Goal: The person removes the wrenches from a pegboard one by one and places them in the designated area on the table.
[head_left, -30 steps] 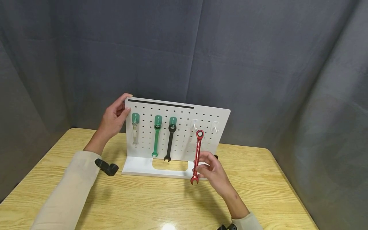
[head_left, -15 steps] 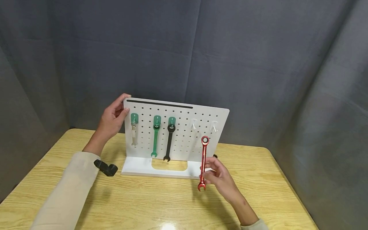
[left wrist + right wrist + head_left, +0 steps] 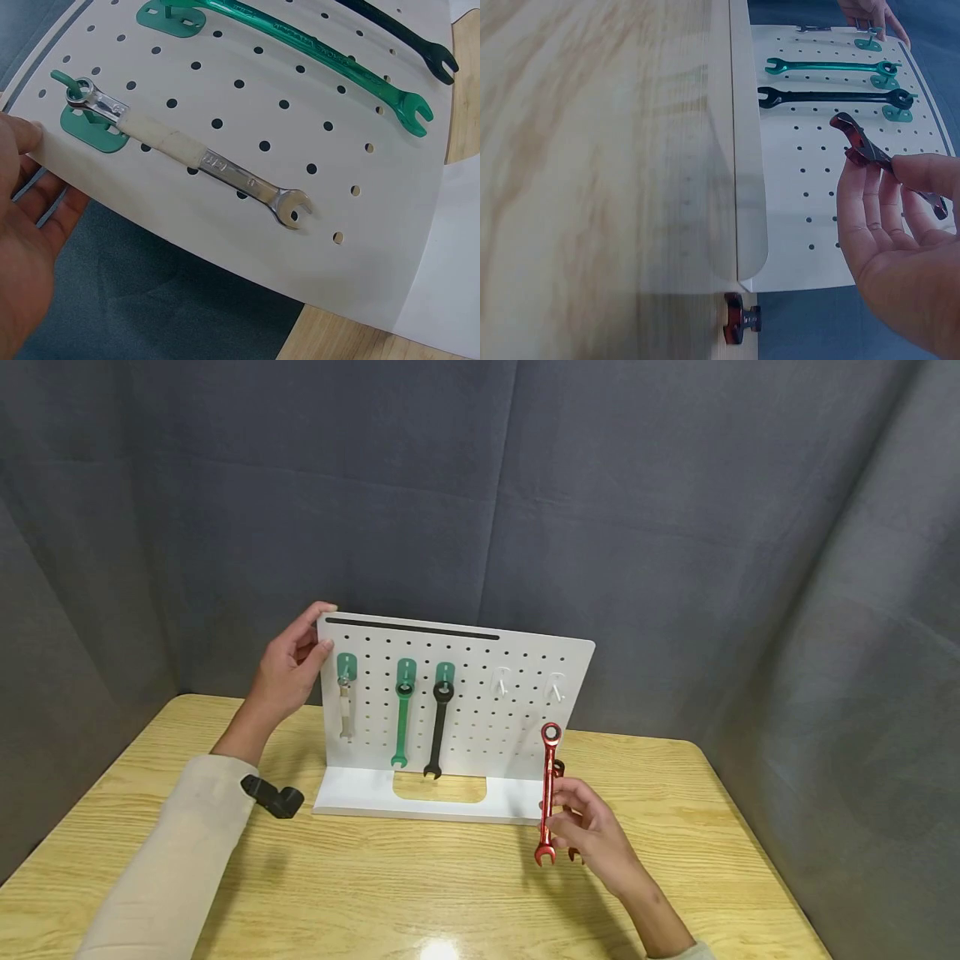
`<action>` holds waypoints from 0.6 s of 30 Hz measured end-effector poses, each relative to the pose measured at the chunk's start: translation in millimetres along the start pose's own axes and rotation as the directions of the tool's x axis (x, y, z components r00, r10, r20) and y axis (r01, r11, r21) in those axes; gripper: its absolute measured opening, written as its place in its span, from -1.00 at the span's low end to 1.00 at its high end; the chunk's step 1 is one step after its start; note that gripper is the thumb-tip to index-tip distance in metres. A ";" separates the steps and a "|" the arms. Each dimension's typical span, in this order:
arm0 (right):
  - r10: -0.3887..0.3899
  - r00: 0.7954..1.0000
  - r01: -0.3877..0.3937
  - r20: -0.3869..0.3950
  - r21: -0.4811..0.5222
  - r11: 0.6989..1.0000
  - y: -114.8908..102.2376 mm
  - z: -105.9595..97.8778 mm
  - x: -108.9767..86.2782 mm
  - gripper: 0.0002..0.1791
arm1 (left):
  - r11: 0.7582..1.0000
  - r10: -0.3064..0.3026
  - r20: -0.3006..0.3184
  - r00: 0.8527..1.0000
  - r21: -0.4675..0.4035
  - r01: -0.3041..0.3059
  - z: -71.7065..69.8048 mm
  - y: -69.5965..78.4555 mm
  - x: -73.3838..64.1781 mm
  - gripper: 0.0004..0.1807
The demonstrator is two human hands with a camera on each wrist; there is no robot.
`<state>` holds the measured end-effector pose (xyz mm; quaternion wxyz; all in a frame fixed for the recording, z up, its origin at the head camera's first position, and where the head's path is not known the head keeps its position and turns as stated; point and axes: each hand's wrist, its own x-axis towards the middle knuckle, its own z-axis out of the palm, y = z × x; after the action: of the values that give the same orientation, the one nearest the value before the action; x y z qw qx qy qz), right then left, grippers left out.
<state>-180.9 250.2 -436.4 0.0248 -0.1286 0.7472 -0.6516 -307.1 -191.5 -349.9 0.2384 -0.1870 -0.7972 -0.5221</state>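
My left hand (image 3: pixel 287 670) grips the upper left corner of a white pegboard (image 3: pixel 480 760), thumb on the front and fingers behind. Between right thumb and fingers, my right hand (image 3: pixel 600 839) pinches a shiny red combination wrench (image 3: pixel 547 785), held upright with its ring end up, in front of the board's lower right. On green hooks hang a silver wrench (image 3: pixel 169 142) with a pale wrapped handle, a green wrench (image 3: pixel 402 727) and a black wrench (image 3: pixel 438 731). To their right, two white hooks (image 3: pixel 501 683) carry nothing.
Partly hidden behind my right hand, another wrench (image 3: pixel 575 855) shows a dark ring end and a reddish open end. The board's base stands on a wood-grain table (image 3: pixel 375 885). A grey curtain (image 3: pixel 600 527) hangs behind and at both sides.
My right hand has moved right and slightly down with the red wrench, away from the white hooks. More of the wrench behind it shows. My left hand keeps its grip on the pegboard.
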 end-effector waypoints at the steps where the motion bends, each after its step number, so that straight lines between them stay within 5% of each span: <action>1: 0.006 1.000 -0.006 -0.003 0.000 1.000 0.5 -1.4 -0.8 -0.56 | 1.000 -0.002 -0.002 1.000 0.001 0.002 0.1 -0.1 0.1 -0.49; 18: 0.023 1.000 -0.023 0.016 0.022 0.999 5.1 -20.7 -10.9 -0.56 | 1.000 -0.006 -0.007 1.000 -0.005 0.006 0.9 -0.6 0.8 -0.48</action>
<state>-175.5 273.2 -439.7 0.0395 -0.1247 0.7413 -0.6583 -308.3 -190.8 -350.1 0.2392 -0.1833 -0.7956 -0.5256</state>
